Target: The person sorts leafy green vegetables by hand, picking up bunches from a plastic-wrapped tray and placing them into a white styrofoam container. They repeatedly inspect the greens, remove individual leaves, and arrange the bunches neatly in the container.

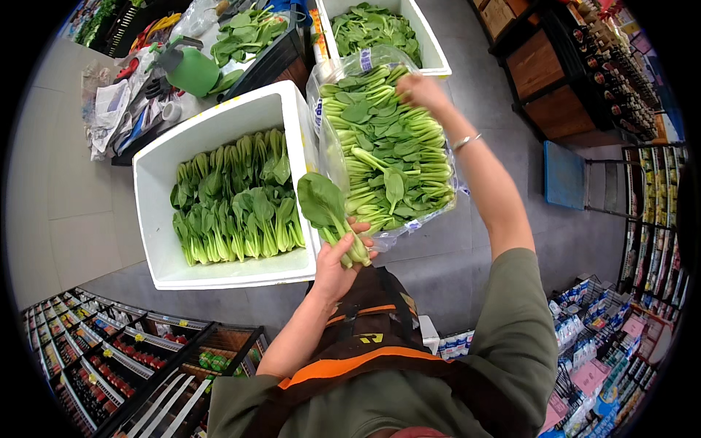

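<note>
My left hand (335, 268) grips a small bunch of bok choy (324, 208), its leaves pointing away from me and the pale stems in my fingers. At the far end of a plastic-lined container, my right hand (423, 92) is blurred over the vegetables; whether its fingers hold any is unclear. Bok choy heads (394, 123) lie packed in rows inside the clear plastic liner (332, 159), one loose head on top. To the left, a white foam box (219, 276) contains two rows of bok choy (241, 219) standing with leaves up.
A second foam box (438, 60) with leafy greens (378, 33) stands beyond. On a cluttered table at upper left are a green spray bottle (191, 71), loose greens (246, 35) and crumpled paper (112, 104). A blue platform cart (564, 175) and store shelves (104, 350) surround the floor.
</note>
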### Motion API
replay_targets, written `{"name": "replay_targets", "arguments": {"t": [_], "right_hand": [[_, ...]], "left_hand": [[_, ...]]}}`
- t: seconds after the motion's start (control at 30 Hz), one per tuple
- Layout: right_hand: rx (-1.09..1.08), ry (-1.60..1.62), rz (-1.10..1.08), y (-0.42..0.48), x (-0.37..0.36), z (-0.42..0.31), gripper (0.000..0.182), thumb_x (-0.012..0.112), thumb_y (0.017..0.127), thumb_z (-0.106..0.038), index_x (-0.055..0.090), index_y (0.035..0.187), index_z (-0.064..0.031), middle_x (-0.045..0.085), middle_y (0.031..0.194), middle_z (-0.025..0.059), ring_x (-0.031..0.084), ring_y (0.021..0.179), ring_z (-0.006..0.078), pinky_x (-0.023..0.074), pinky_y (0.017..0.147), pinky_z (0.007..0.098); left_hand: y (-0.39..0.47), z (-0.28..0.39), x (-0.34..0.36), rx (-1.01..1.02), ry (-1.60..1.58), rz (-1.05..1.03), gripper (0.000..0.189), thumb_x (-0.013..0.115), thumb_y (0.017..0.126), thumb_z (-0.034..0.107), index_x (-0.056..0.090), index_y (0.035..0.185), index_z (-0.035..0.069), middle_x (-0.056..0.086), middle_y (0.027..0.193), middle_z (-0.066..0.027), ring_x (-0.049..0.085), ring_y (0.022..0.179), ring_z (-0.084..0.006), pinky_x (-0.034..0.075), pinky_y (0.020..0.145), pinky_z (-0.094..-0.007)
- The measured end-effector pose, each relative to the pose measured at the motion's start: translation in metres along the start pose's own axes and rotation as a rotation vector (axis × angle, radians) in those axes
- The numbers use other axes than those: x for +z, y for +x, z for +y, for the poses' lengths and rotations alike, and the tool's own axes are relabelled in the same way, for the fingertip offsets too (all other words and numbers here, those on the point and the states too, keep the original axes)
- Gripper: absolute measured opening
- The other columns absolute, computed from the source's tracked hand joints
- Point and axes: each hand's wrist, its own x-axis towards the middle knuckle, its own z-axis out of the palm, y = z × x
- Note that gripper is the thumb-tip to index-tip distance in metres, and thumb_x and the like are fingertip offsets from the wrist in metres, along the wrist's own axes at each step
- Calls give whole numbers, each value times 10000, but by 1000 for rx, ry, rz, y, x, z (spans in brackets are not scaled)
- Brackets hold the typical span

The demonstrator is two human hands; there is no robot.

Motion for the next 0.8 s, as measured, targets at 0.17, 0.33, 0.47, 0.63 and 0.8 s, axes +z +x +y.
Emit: {"name": "replay_targets", "arguments": {"t": [0.17,0.33,0.47,0.63,0.8], "right_hand": [[-111,-522,-127,-23,101,92,447,651,758,-367,638,1109,-91,664,1017,161,638,944,294,502,842,406],[-125,-794,-80,-29,146,89,448,699,698,-325,635,1062,-73,641,1072,133,625,947,310,506,835,400],[-111,-709,-144,-34,139,80,439,705,656,-268,634,1042,-69,646,1032,137,621,963,300,504,839,395],[-489,-299,-146,-79,81,50,320,650,665,-90,621,984,-88,576,868,81,590,814,223,490,697,324],[-983,-327,-36,-196,59,-3,386,651,625,24,638,987,-112,580,933,86,598,854,243,503,685,328]], "left_hand": [[5,7,0,4,9,21,412,546,900,151,408,1281,82,555,1071,-41,544,873,-157,485,754,-358],[8,14,10,-9,-18,67,396,541,903,145,421,1276,86,554,1082,-43,541,896,-158,488,762,-358],[9,14,3,-26,-8,91,385,537,905,143,433,1271,84,564,1089,-47,545,901,-161,491,774,-358],[12,11,-4,-79,8,95,365,500,929,174,434,1279,93,564,1152,-63,564,982,-193,492,831,-384],[31,9,13,-256,-116,-29,393,448,962,367,450,1261,112,549,1217,-78,557,1085,-231,467,903,-416]]}}
